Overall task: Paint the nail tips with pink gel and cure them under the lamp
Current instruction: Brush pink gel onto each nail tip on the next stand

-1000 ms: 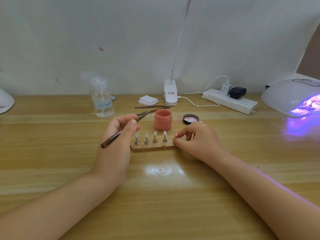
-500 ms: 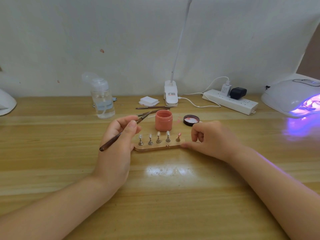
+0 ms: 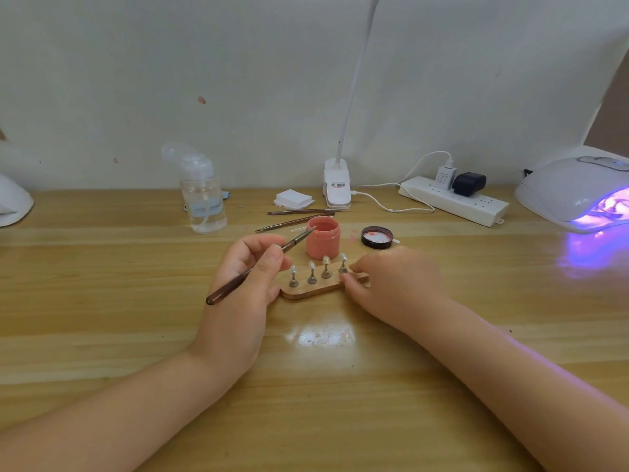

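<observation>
A small wooden holder (image 3: 306, 291) lies at the table's middle with several clear nail tips (image 3: 311, 266) upright on metal pins. Behind it stands an open jar of pink gel (image 3: 322, 240). My left hand (image 3: 248, 284) pinches a dark brown brush (image 3: 238, 282), its tip at the jar's rim. My right hand (image 3: 391, 281) holds the holder's right end, fingers curled over it and hiding that end. The jar's black lid (image 3: 376, 237) lies to the right. The white curing lamp (image 3: 575, 192) glows purple at the far right.
A clear pump bottle (image 3: 203, 199) stands back left. Two spare brushes (image 3: 299, 216), a stack of white pads (image 3: 293, 198), a clip lamp base (image 3: 337, 185) and a power strip (image 3: 452, 199) with cables line the back. A white object (image 3: 13, 202) sits at the left edge.
My right hand moved back left onto the holder's right end, covering the pink tip seen before. The brush tip moved to the jar's rim. The holder now lies slightly slanted.
</observation>
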`<state>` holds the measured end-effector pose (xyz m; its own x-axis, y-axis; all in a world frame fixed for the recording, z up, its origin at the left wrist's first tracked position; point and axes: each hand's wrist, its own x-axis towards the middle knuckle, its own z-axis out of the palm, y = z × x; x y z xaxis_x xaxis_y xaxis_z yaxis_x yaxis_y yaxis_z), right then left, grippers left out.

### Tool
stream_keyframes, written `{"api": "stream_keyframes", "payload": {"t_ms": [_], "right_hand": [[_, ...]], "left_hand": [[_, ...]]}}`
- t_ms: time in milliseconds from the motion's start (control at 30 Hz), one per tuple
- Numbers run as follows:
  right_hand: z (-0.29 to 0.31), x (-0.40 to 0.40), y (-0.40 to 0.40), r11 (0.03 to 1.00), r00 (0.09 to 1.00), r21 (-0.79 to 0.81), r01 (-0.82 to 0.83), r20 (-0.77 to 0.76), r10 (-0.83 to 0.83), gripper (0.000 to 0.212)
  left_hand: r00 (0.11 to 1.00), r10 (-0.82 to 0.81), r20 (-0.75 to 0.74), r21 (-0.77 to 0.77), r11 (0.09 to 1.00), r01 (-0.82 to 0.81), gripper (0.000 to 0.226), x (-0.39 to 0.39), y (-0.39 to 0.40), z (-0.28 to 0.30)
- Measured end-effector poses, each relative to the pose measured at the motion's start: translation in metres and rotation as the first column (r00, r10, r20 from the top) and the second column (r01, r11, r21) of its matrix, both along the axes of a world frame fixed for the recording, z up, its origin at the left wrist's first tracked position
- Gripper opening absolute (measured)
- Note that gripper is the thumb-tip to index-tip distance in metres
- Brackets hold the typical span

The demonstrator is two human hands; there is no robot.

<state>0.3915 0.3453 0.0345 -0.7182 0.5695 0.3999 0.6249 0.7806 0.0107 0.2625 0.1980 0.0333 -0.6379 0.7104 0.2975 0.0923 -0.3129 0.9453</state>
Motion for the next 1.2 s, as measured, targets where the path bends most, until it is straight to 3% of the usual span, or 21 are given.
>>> {"api": "stream_keyframes", "payload": {"t_ms": [400, 633, 900, 1200], "right_hand": [[-0.011, -0.005, 0.003, 0.987, 0.991, -0.149, 0.061, -0.112, -0.078, 0.032], [-0.010, -0.002, -0.002, 0.988, 0.970, -0.152, -0.042, -0.243, 0.004, 0.023], [-0.013, -0.004, -0.007, 0.989, 0.931, -0.118, -0.094, -0.362, 0.045, 0.012], [-0.013, -0.004, -0.007, 0.978, 0.912, -0.161, -0.130, -0.406, 0.055, 0.013]], "left_hand": [[1.000, -0.018, 0.017, -0.053, 0.998, 0.019, 0.013, 0.000, 0.002, 0.002], [0.944, 0.134, -0.300, -0.172, 0.966, -0.192, 0.010, -0.029, 0.021, 0.034], [0.886, -0.043, -0.462, -0.412, 0.895, -0.171, 0.012, -0.052, 0.072, 0.090], [0.877, -0.216, -0.430, -0.676, 0.720, -0.155, 0.009, -0.054, 0.119, 0.092]]}}
